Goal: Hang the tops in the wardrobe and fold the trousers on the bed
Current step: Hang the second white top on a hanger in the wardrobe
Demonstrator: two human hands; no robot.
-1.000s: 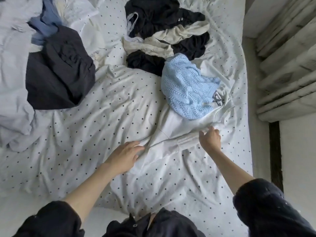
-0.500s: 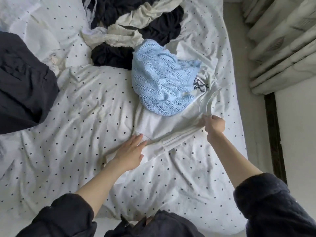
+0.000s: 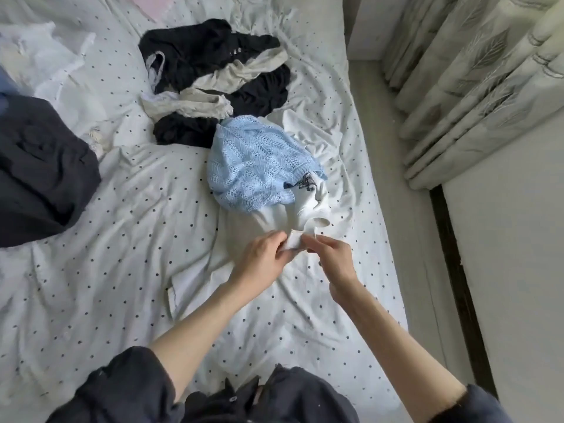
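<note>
My left hand (image 3: 265, 260) and right hand (image 3: 331, 260) meet over the polka-dot bed sheet (image 3: 116, 239), each pinching one end of a small bunched fold of the white long-sleeved cotton top (image 3: 274, 218); fingers of both hands curl onto the cloth, with the white fold showing between them. The top lies on the right half of the bed, its upper part with a dark printed motif trapped beneath the pale blue open-knit sweater (image 3: 256, 166), which rests on it. One white sleeve (image 3: 189, 285) trails toward me on the sheet, below my left forearm.

Step in hand, as I judge it: gathering this top by an edge to free it for hanging. Which edge I hold, collar or cuff, I cannot tell.

The next move calls for drawing the top out from under the blue sweater without dragging that sweater along, then finding the shoulders. No hanger or wardrobe is in view.

Behind lies a tangle of black and cream garments (image 3: 219, 80); at far left, a dark navy folded garment (image 3: 42, 172).
</note>
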